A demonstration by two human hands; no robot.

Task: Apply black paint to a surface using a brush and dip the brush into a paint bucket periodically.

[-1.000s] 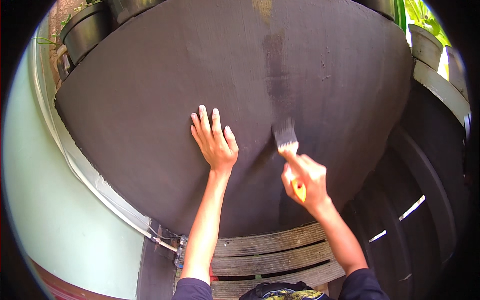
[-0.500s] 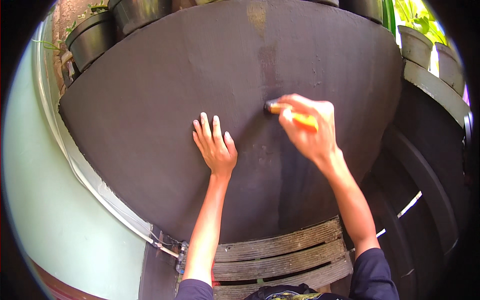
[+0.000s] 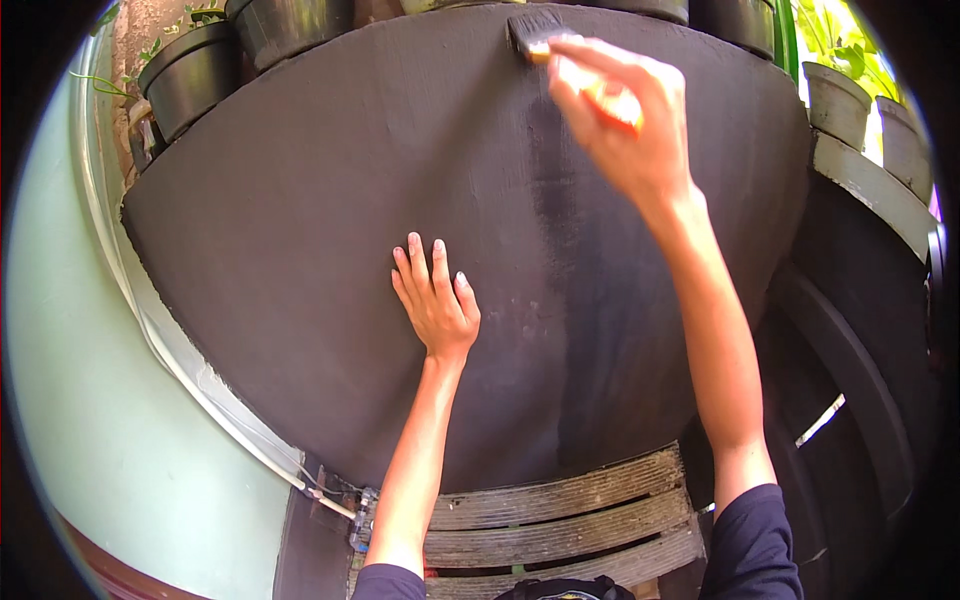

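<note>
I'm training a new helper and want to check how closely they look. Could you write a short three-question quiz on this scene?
1. Which hand holds the brush?

2. True or false: the left hand is gripping a flowerpot.

3. Which part of the dark surface is the brush nearest?
A) the lower edge
B) the upper edge
C) the lower left corner

Key:
1. The right hand.
2. False: it rests against the dark surface with its fingers spread.
3. B.
</note>
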